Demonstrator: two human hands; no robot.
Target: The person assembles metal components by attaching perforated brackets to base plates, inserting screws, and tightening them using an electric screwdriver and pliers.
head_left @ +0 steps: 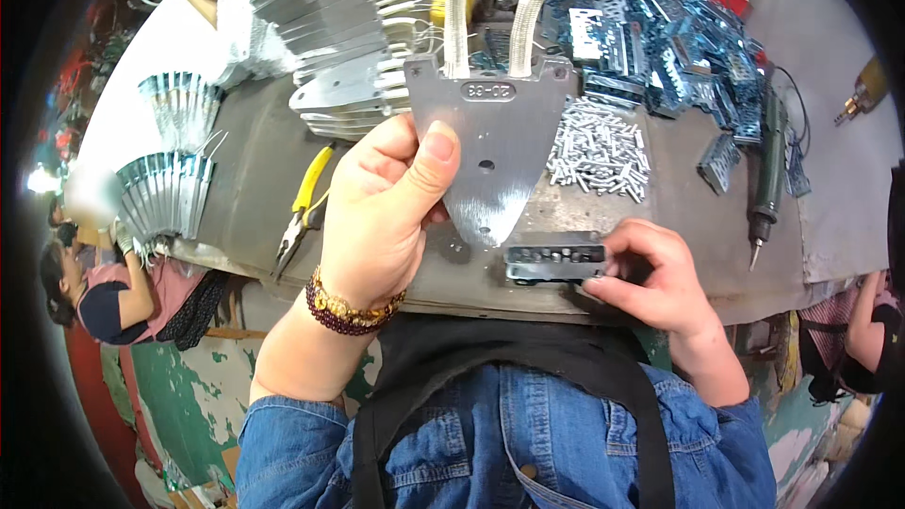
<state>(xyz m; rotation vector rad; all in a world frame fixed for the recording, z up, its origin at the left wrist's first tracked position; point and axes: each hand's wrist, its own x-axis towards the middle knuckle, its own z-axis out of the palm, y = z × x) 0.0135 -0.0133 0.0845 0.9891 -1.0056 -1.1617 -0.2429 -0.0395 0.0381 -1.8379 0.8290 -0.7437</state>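
My left hand (382,203) grips a tapered grey metal plate (500,137) by its left edge, thumb on its face. The plate is held up over the bench with its narrow, rounded end toward me. Small holes run down its middle, and two white sleeved leads (524,33) rise from its wide far end. In my right hand (660,273) is a small slotted metal bracket (554,260), pinched at its right end near the bench's front edge. It lies just below the plate's tip and apart from it. Part of the right hand's grip is hidden behind the bracket.
Small silver pins (599,149) lie piled right of the plate, with bluish metal brackets (650,38) heaped behind. A dark green electric screwdriver (770,160) lies at right. Yellow-handled pliers (306,198) and stacked metal plates (330,85) are at left. Other people sit at both sides.
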